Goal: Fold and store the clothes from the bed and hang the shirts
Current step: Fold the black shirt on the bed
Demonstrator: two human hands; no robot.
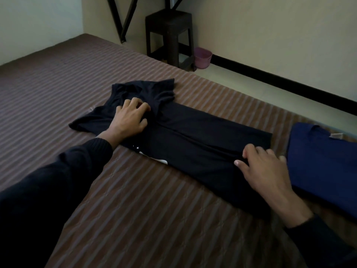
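Note:
A black T-shirt [189,140] lies on the striped bed [135,200], its sides folded in to a long strip, a bit of white print showing at its near edge. My left hand [129,118] rests near the collar with fingers curled into the cloth, one sleeve sticking out to the left. My right hand [264,171] pinches the fabric at the hem end with thumb and fingertips. A folded blue garment [324,163] lies just right of my right hand.
The bed's far edge runs diagonally from the upper middle to the right. Beyond it on the floor stand a dark plastic stool [171,35] and a small purple bucket [202,57] against the wall. Black metal bars [123,22] lean at the back.

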